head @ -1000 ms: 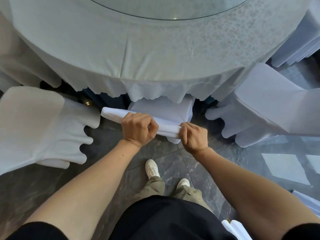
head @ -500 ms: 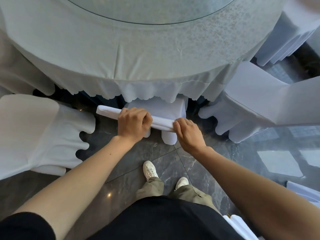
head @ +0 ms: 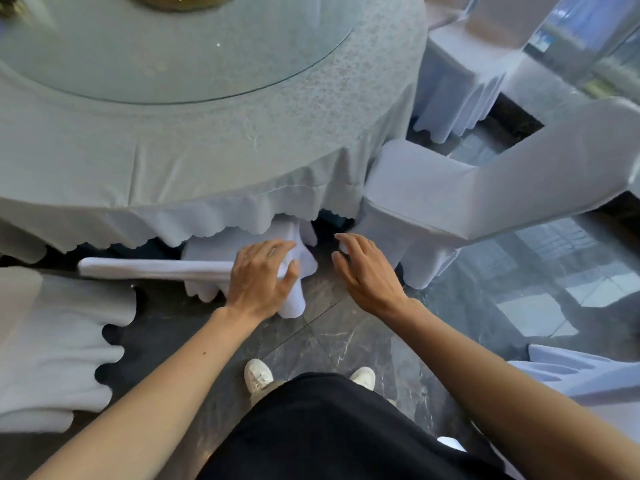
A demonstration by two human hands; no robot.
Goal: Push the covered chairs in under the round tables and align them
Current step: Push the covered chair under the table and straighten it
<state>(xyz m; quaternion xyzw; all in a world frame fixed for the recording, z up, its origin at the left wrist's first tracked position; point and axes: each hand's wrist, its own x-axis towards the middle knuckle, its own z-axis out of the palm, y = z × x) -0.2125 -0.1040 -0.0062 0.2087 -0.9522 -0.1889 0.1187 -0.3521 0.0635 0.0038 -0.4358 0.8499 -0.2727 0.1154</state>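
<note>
Head-worn view, steeply down over table (head: 207, 150) edge

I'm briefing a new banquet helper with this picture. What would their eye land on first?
Two open hands at the centre: the left hand lies over the right end of the tucked-in covered chair, the right hand hangs free beside it. Above them spreads the round table in its pale cloth, and at right a second covered chair juts out at an angle.
</note>
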